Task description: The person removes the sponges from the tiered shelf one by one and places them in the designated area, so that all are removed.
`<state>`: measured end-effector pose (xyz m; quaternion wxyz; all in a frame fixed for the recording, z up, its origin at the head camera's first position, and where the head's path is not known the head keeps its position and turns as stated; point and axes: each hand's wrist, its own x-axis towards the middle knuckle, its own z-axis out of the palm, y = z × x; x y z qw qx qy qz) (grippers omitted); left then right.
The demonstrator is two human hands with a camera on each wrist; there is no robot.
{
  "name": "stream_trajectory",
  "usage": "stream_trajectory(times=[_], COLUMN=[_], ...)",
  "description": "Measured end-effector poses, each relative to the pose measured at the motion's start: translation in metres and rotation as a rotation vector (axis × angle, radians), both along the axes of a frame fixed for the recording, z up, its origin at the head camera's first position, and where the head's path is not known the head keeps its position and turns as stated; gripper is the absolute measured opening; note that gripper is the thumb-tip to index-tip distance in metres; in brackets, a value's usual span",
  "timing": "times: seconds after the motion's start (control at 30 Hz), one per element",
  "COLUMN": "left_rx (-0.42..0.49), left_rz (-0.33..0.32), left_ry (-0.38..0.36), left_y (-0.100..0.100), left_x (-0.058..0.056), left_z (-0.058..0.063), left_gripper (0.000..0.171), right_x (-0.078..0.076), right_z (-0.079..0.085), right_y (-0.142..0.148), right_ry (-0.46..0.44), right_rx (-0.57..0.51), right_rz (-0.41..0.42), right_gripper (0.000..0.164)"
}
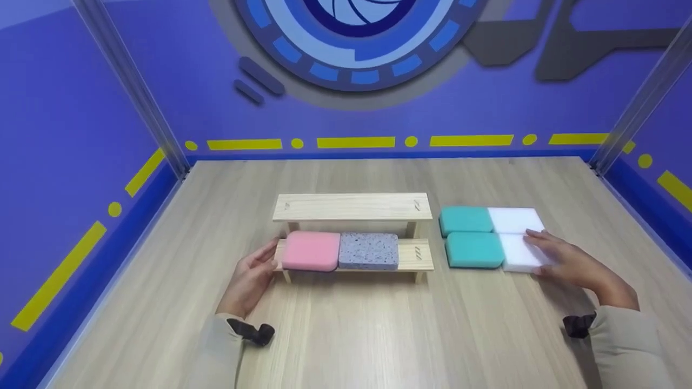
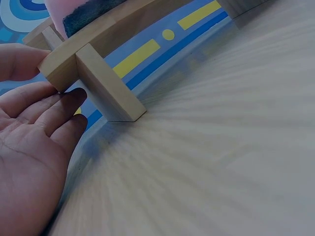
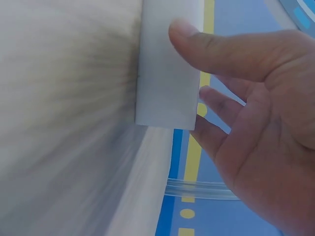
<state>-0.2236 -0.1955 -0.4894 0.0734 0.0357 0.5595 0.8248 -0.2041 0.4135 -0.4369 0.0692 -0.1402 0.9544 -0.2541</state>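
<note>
My left hand (image 1: 246,286) holds the left end of the lower board of a two-step wooden stand (image 1: 415,256); in the left wrist view, the thumb is at the board's corner and the fingers (image 2: 64,110) curl below it. On that lower step, a pink sponge (image 1: 312,250) lies beside a grey speckled sponge (image 1: 368,251). To the right, my right hand (image 1: 581,265) grips the near white sponge (image 1: 520,254), thumb on its near side. This white sponge (image 3: 167,83) shows its long edge in the right wrist view.
The upper step (image 1: 351,206) is bare wood. Between the stand and the right hand lie a far teal sponge (image 1: 466,220) and a near teal sponge (image 1: 473,249). Another white sponge (image 1: 516,219) sits behind the gripped one. Blue printed panels (image 1: 346,124) border the wooden table (image 1: 346,340).
</note>
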Motion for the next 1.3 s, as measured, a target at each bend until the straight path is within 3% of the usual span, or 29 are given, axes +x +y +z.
stream_trajectory(times=[0.37, 0.6, 0.9, 1.17, 1.3], left_rx=[-0.021, 0.001, -0.004, -0.019, -0.019], left_rz=[-0.006, 0.005, 0.002, 0.0, 0.002], left_ry=[0.026, 0.007, 0.0, -0.003, -0.003], left_y=[0.0, 0.0, -0.001, -0.001, 0.0], left_x=[0.0, -0.001, 0.001, 0.002, 0.001], left_z=[0.002, 0.002, 0.0, 0.001, 0.001], left_gripper=[0.064, 0.061, 0.061, 0.061, 0.061], right_x=[0.001, 0.0, 0.0, -0.002, -0.003], right_z=[0.0, 0.001, 0.011, 0.025, 0.033], right_y=[-0.001, -0.003, -0.013, -0.033, -0.048], right_ry=[0.018, 0.036, 0.008, 0.09, 0.142], right_rx=[-0.032, -0.056, -0.076, -0.078, -0.115], right_rz=[-0.012, -0.007, -0.041, -0.064, -0.035], right_gripper=[0.066, 0.073, 0.073, 0.069, 0.062])
